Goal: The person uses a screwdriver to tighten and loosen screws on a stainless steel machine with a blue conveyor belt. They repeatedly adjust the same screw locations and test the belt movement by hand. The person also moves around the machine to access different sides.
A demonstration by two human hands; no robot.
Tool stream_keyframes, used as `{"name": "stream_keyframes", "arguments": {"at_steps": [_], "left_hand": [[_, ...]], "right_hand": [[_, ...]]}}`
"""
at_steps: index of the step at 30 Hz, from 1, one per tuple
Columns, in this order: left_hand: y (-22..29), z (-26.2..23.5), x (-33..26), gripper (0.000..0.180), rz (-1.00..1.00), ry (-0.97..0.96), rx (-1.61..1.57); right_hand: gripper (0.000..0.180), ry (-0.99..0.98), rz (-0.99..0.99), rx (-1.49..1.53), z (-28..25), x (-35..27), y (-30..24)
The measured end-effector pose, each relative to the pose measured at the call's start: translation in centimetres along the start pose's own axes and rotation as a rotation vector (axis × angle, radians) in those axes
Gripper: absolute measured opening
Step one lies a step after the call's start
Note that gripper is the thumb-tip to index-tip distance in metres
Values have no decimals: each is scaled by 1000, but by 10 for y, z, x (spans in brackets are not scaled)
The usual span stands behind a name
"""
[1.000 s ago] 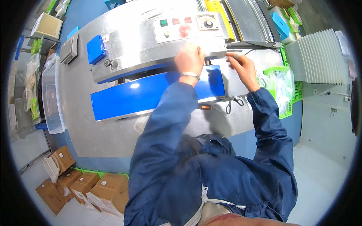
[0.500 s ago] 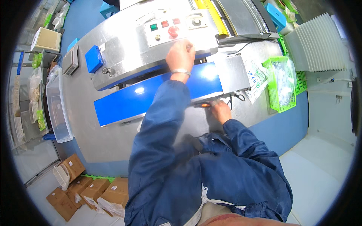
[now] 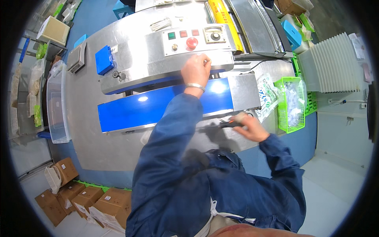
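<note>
I observed a steel surface (image 3: 89, 154) bearing a long metal machine (image 3: 136, 67), its blue bed (image 3: 130, 112) running left to right along the near side. The left hand (image 3: 196, 71) was over the machine housing's near edge, fingers curled; I could not tell whether they enclosed anything. The right hand (image 3: 249, 127) was nearer the body and farther right, its grip closed around a dark tool (image 3: 229, 125). I noted the tool projecting leftward from that grip, its long axis roughly parallel to the bed's near edge and just beside it. The bed separated tool and left hand. Blur prevented confirming the tool's type.
</note>
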State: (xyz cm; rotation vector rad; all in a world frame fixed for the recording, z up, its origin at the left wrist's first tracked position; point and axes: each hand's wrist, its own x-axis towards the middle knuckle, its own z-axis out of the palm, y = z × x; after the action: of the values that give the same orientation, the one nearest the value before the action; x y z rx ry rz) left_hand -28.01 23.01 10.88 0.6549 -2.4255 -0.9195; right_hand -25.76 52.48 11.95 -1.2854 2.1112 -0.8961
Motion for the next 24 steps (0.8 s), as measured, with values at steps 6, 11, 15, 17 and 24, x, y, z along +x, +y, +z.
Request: {"name": "stream_keyframes", "arguments": {"at_steps": [6, 11, 15, 17, 24], "left_hand": [[0, 0, 1, 6, 3, -8, 40], [-3, 1, 1, 6, 23, 17, 25], [-5, 3, 0, 6, 29, 32, 2], [-5, 4, 0, 5, 37, 46, 5], [-5, 5, -1, 5, 50, 61, 12]], "right_hand": [[27, 408, 61, -223, -150, 39, -67], [24, 352, -12, -393, -170, 96, -87], [27, 262, -7, -515, -172, 122, -89], [28, 236, 14, -513, -171, 130, -87], [27, 218, -46, -578, -168, 145, -83]]}}
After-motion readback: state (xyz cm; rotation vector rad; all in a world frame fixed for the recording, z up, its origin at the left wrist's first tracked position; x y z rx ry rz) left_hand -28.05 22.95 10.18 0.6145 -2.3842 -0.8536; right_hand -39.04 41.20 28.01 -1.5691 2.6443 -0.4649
